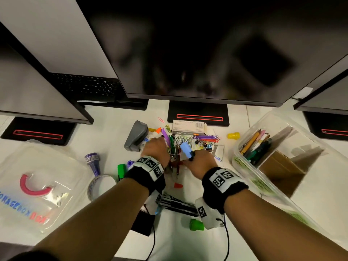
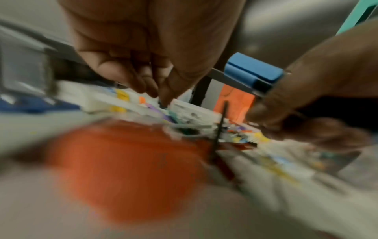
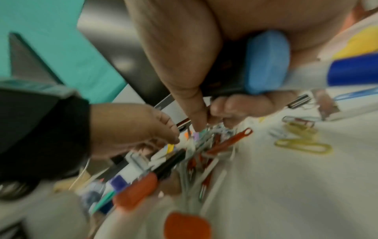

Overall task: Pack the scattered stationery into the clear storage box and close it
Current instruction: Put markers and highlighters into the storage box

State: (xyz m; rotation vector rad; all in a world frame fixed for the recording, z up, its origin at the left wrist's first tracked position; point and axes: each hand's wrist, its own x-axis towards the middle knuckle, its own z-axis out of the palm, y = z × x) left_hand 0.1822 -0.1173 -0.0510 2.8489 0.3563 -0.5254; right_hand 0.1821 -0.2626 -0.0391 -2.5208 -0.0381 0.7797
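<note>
The clear storage box [image 1: 243,146] stands open at the right with several pens and pencils [image 1: 256,144] and a brown carton in it. Its lid [image 1: 37,185], with a red handle, lies at the left. A bundle of pens and coloured paper clips [image 1: 177,147] lies in the middle of the desk. My left hand [image 1: 156,149] curls down onto it and its fingertips [image 2: 161,97] pinch into the bundle. My right hand [image 1: 199,162] grips a blue-capped marker [image 1: 185,148] in the palm, and its fingertips [image 3: 200,124] also reach into the bundle. Both wrist views are blurred.
A grey stapler [image 1: 136,135] and a white staple box [image 1: 189,127] sit behind the bundle. Loose caps, yellow [image 1: 233,136], red [image 1: 178,185] and green [image 1: 196,224], a tape roll [image 1: 101,185] and a black cutter [image 1: 178,204] lie around. A monitor [image 1: 188,53] overhangs the back.
</note>
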